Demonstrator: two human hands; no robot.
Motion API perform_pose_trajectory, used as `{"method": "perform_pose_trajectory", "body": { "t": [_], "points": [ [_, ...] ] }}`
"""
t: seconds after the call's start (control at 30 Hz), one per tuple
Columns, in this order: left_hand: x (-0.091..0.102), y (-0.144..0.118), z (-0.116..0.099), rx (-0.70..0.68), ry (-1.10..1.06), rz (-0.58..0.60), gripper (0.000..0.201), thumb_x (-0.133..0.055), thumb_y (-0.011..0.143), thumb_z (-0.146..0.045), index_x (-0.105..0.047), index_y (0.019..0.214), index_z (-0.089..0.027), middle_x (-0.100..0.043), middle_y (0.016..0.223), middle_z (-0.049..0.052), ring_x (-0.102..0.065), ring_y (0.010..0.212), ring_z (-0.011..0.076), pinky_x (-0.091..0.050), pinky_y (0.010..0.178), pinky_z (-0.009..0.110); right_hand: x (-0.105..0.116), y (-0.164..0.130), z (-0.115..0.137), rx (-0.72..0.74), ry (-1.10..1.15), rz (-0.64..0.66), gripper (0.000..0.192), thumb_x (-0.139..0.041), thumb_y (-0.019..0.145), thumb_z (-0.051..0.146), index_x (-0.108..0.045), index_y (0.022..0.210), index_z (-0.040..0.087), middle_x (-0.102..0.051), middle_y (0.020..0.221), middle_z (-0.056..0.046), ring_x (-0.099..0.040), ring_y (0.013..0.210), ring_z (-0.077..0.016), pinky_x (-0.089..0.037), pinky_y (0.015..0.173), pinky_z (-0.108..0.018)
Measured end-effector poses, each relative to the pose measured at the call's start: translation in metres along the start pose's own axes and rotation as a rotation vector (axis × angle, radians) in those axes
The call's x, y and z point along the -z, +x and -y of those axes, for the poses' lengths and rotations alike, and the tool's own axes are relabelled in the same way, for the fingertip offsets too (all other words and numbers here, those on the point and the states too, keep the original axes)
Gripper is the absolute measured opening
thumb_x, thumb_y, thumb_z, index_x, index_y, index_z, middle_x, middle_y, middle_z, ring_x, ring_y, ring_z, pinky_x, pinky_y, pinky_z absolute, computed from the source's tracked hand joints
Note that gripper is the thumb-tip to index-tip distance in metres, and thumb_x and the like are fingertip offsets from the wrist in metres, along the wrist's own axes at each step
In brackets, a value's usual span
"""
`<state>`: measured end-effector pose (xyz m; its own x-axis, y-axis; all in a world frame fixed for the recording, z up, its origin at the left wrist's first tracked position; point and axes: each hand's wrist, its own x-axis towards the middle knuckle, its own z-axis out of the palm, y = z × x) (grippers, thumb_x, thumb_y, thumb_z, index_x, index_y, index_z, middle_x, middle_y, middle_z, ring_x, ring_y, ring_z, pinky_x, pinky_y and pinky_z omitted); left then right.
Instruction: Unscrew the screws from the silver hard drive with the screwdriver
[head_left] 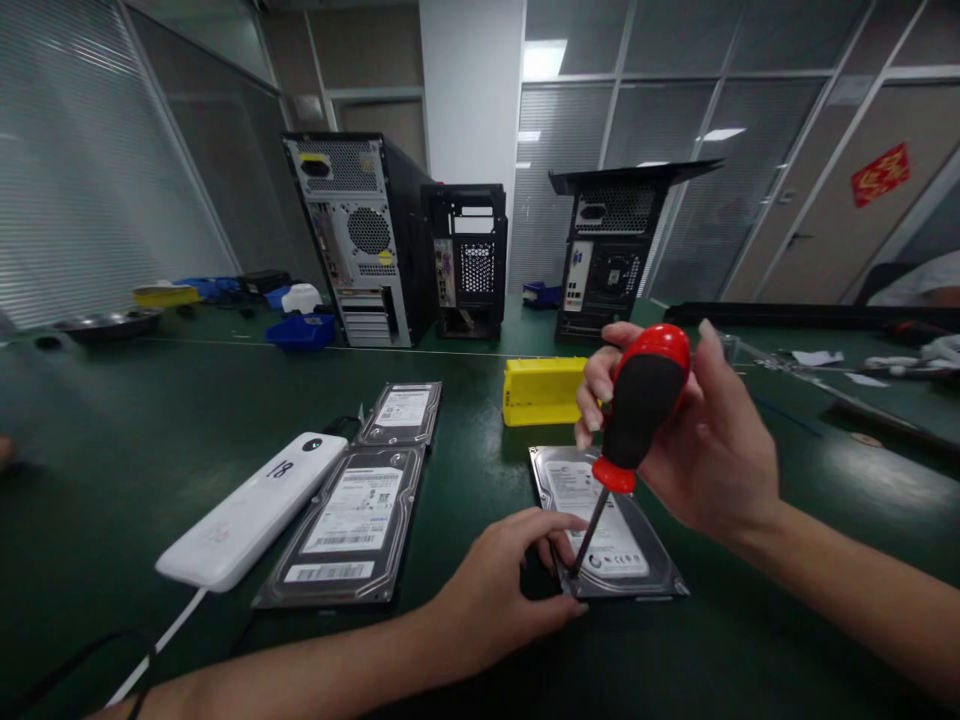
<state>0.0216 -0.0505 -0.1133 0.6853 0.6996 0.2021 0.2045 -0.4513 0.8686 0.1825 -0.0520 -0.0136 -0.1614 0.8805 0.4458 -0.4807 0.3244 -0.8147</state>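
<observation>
**Screwdriver on hard drive, green bench**

Screwdriver with red-and-black moulded handle and thin dark shaft stood tilted, tip down at the near left corner of a silver metal hard drive with white label. Right hand was closed round the handle, fingers curled over the red cap, forearm entering from the lower right. Left hand lay low on the dark green table mat, fingers bent and pinched against the drive's near left corner beside the tip; whether they held anything small could not be told.

Drive lay flat just in front of a yellow plastic bin. To its left, apart: two more labelled hard drives and a white oblong device marked "18". Bare mat lay between these and the drive. Three black computer towers stood well behind.
</observation>
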Motion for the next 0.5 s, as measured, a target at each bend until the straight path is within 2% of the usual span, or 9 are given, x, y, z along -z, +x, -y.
{"method": "perform_pose_trajectory", "body": {
  "t": [0.17, 0.23, 0.3, 0.43, 0.5],
  "points": [
    [-0.0007, 0.0003, 0.0015, -0.032, -0.009, -0.003, 0.053, -0.076, 0.066, -0.009, -0.057, 0.115, -0.016, -0.061, 0.089, -0.001, -0.052, 0.076, 0.0126, -0.041, 0.071, 0.022, -0.0026, 0.0026, -0.0055, -0.004, -0.039, -0.006, 0.015, -0.060, 0.081, 0.038, -0.059, 0.084, 0.024, -0.046, 0.066, 0.004, -0.047, 0.056, -0.0076, -0.046, 0.054, -0.019],
    [-0.0005, 0.0005, 0.0016, -0.029, -0.006, -0.003, 0.053, -0.076, 0.066, -0.010, -0.057, 0.115, -0.016, -0.061, 0.089, -0.001, -0.052, 0.077, 0.0128, -0.041, 0.071, 0.022, -0.0018, 0.0026, -0.0050, -0.010, -0.048, -0.023, 0.017, -0.059, 0.082, 0.039, -0.059, 0.080, 0.022, -0.048, 0.068, 0.003, -0.048, 0.056, -0.0077, -0.047, 0.053, -0.019],
    [-0.0001, 0.0004, 0.0010, -0.019, 0.001, 0.000, 0.052, -0.076, 0.066, -0.010, -0.057, 0.115, -0.016, -0.061, 0.089, -0.001, -0.053, 0.077, 0.0131, -0.041, 0.071, 0.023, -0.0001, 0.0017, -0.0031, -0.031, -0.053, -0.025, 0.020, -0.056, 0.083, 0.042, -0.061, 0.085, 0.022, -0.053, 0.076, 0.001, -0.052, 0.061, -0.0093, -0.049, 0.054, -0.020],
    [0.0008, -0.0002, -0.0007, 0.002, 0.002, 0.001, 0.051, -0.075, 0.067, -0.010, -0.057, 0.115, -0.016, -0.061, 0.092, 0.001, -0.053, 0.078, 0.0142, -0.042, 0.071, 0.024, 0.0020, 0.0000, 0.0007, -0.089, 0.000, 0.077, 0.036, -0.041, 0.089, 0.044, -0.065, 0.103, 0.020, -0.055, 0.085, -0.003, -0.057, 0.069, -0.0124, -0.054, 0.062, -0.025],
    [0.0010, -0.0003, -0.0011, 0.005, 0.001, 0.001, 0.052, -0.075, 0.067, -0.010, -0.057, 0.115, -0.017, -0.061, 0.092, 0.001, -0.053, 0.079, 0.0145, -0.042, 0.072, 0.024, 0.0008, -0.0001, 0.0014, -0.088, 0.031, 0.102, 0.037, -0.038, 0.091, 0.044, -0.062, 0.107, 0.022, -0.056, 0.085, -0.003, -0.057, 0.070, -0.0128, -0.055, 0.064, -0.027]
  ]
}}
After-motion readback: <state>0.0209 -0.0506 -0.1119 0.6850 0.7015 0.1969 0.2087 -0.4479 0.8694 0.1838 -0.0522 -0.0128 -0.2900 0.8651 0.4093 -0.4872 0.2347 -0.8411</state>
